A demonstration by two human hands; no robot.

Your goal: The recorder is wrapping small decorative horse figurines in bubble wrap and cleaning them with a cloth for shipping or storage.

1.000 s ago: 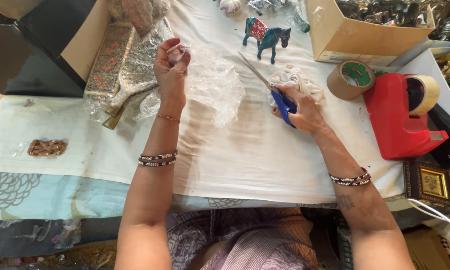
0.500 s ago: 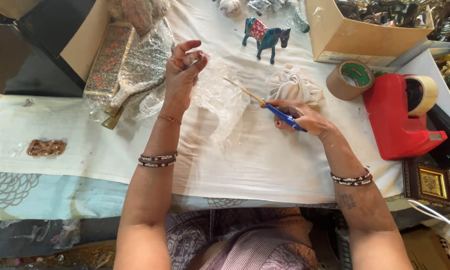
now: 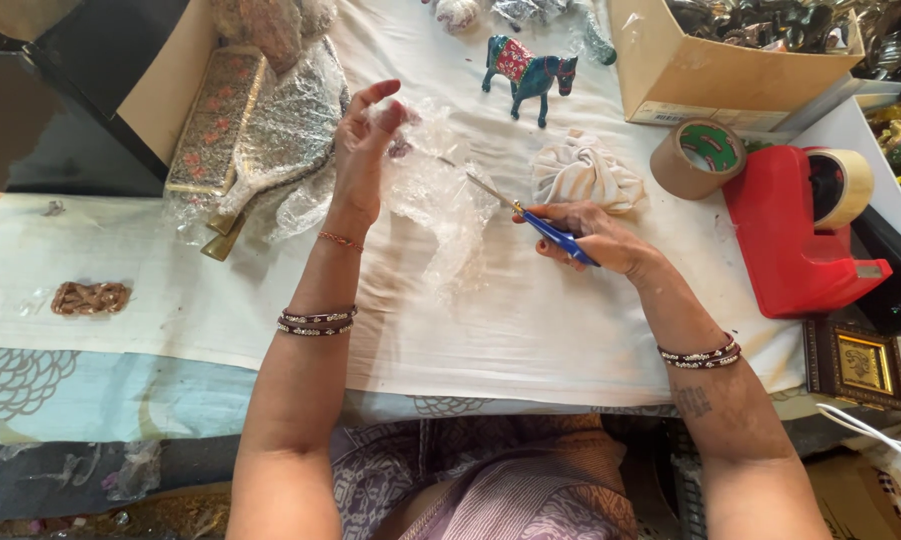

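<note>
My left hand [image 3: 362, 150] is raised over the white cloth [image 3: 490, 320] and pinches the top of a sheet of clear bubble wrap [image 3: 440, 200], with a small wrapped object at the fingertips. The wrap hangs down and to the right. My right hand [image 3: 595, 240] grips blue-handled scissors [image 3: 530, 215]; their blades point up-left into the wrap, just below my left fingers.
A crumpled white cloth [image 3: 585, 172] lies beside my right hand. A blue toy horse [image 3: 528, 72], a cardboard box [image 3: 730, 65], a brown tape roll [image 3: 698, 158] and a red tape dispenser [image 3: 800, 230] stand at the back right. Wrapped ornate items [image 3: 260, 130] lie left. A small brown piece [image 3: 90, 297] rests far left.
My right hand lifted the scissors from the cloth and brought the blades leftward into the bubble wrap. My left hand opened its fingers somewhat and spread the wrap.
</note>
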